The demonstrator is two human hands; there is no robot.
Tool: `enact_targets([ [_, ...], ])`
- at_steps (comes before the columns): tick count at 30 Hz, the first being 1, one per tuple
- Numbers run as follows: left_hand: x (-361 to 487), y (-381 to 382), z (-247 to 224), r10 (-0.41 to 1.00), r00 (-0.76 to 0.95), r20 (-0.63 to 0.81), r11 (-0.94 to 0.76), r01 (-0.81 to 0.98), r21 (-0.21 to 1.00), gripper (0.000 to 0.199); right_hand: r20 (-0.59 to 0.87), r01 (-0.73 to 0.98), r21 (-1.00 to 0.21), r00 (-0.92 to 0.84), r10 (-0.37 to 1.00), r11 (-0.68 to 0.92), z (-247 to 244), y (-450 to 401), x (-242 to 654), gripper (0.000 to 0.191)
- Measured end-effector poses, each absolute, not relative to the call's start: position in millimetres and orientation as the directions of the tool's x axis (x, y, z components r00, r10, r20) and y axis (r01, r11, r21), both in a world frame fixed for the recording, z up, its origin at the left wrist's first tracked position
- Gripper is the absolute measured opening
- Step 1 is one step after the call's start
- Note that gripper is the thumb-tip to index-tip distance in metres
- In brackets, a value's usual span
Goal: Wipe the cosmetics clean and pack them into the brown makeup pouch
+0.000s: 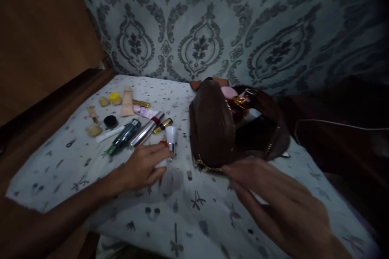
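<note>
Among the cosmetics, my left hand [147,166] is closed round a small white object [161,163], mostly hidden by the fingers. Just beyond its fingertips are a white-and-silver cosmetic container [171,135] and a small red item partly covered by the hand. My right hand [276,198], slightly blurred, reaches to the front edge of a brown zippered bag [212,125]. Its fingers are stretched out, with a gap below them, and the fingertips touch the bag near the zip. The bag gapes wide, showing a pink round item [229,92], a gold-trimmed bottle [241,101] and a white cap [251,114].
Left of the bag lie a beige tube [127,101], a yellow-lidded jar [114,98], a black round pot [110,121], a dark green tube [124,135] and a silver tube [147,130] on the patterned cloth [197,226]. A patterned wall rises behind; a white cable [337,123] runs right.
</note>
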State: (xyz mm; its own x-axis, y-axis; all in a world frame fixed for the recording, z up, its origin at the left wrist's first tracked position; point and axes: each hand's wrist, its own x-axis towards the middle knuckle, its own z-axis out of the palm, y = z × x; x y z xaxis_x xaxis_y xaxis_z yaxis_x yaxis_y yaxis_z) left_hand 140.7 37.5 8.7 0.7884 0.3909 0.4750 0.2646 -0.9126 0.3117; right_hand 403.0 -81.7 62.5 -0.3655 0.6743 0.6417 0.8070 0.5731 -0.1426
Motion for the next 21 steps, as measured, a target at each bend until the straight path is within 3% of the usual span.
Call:
enact_targets([
  [3,112,69,26,0.717,0.595,0.363,-0.697,0.613,0.371,0.026,0.603,0.689,-0.243,-0.444,0.663,0.683,44,-72,375,0.018],
  [6,77,101,42,0.932,0.306,0.192,-0.338,0.926,0.165,0.033,0.554,0.626,-0.409,-0.408,0.725,0.664,24,-59,350,0.017],
  [9,48,123,49,0.983,0.168,0.073,-0.167,0.986,-0.012,0.045,0.446,0.599,-0.602,-0.297,0.844,0.529,10,-47,331,0.019],
  [13,32,133,43,0.988,0.139,-0.071,-0.143,0.987,-0.068,0.055,0.301,0.543,-0.776,-0.128,0.945,0.321,-1,-31,313,0.02],
  [16,31,136,38,0.984,0.151,-0.089,-0.159,0.984,-0.083,0.055,0.281,0.536,-0.803,-0.047,0.959,0.261,-8,-23,307,0.023],
  [21,36,131,38,0.987,0.152,-0.042,-0.154,0.987,-0.043,0.05,0.341,0.666,-0.713,0.055,0.938,0.22,-27,-17,307,0.025],
])
